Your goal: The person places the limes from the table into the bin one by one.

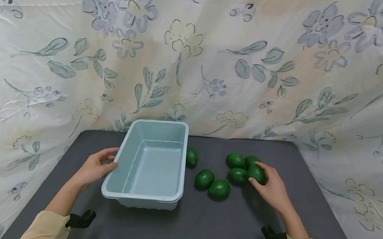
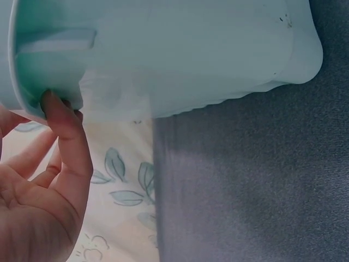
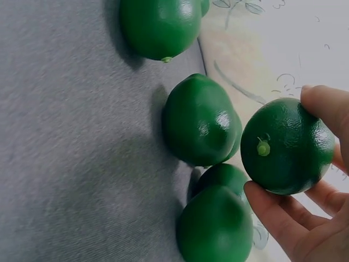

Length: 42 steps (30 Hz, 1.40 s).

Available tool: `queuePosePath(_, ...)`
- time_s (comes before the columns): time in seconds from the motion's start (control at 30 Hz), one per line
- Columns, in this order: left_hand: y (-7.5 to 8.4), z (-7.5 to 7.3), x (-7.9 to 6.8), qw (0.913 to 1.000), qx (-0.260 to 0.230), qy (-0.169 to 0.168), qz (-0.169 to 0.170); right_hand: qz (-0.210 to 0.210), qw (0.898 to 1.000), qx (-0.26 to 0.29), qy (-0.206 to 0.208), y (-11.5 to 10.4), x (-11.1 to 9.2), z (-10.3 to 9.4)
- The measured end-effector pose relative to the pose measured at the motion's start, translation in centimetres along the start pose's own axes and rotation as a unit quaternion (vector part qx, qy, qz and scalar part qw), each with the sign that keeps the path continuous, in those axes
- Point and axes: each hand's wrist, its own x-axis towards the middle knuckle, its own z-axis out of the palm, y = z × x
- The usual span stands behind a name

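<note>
No text, label or number can be read; the small dark marks point(image 2: 286, 21) on the bin point(image 2: 207, 49) are perhaps only specks.

A rectangular, pale blue-green plastic bin point(image 1: 158, 169); smooth, oval, glossy dark-green fruits point(image 1: 219, 189); a plain dark-grey cloth-covered tabletop point(image 1: 216, 230); a cream cloth backdrop point(image 1: 208, 7) patterned with lavender flowers point(image 1: 147, 15) and grey-green leaves point(image 1: 61, 69); beige fabric sleeves point(image 1: 48, 229).

Pale floral cloth point(image 1: 210, 56) hangs from nine o'clock through twelve to three around a dark grey desk point(image 1: 209, 227).
</note>
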Motion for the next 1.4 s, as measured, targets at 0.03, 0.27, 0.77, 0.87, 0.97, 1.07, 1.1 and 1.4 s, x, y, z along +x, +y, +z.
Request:
queuePosePath(0.03, 0.0, 0.0, 0.0, 1.0, -0.001, -0.001, -0.001, 0.0, 1.0, 0.001, 0.0, -0.1, 0.1, 0.0)
queuePosePath(0.27, 0.3, 0.0, -0.2, 1.0, 0.004, -0.004, -0.002, -0.006, 1.0, 0.009, 0.002, -0.9, 1.2, -0.1)
queuePosePath(0.77, 0.2, -0.1, -0.2, 0.9999, 0.008, -0.011, -0.001, -0.025, 0.999, 0.034, -0.009, -3.4, 3.2, 0.3)
queuePosePath(0.87, 0.2, 0.0, -0.2, 0.9999, 0.013, -0.01, -0.001, -0.034, 0.999, 0.041, -0.008, -3.9, 3.7, 0.5)
queuePosePath(0.97, 0.3, 0.0, -0.2, 0.9998, 0.017, -0.009, 0.001, -0.044, 0.998, 0.049, -0.008, -4.6, 4.1, 0.8)
queuePosePath(1.07, 0.4, 0.0, -0.3, 0.9998, 0.016, -0.008, 0.003, -0.05, 0.997, 0.057, -0.009, -5.4, 4.5, 1.0)
queuePosePath(1.1, 0.4, 0.0, -0.3, 0.9998, 0.016, -0.008, 0.004, -0.05, 0.997, 0.059, -0.01, -5.7, 4.6, 1.0)
queuePosePath(1.4, 0.2, 0.1, -0.2, 0.9998, 0.015, -0.007, 0.008, -0.079, 0.993, 0.082, -0.019, -7.9, 5.7, 2.0)
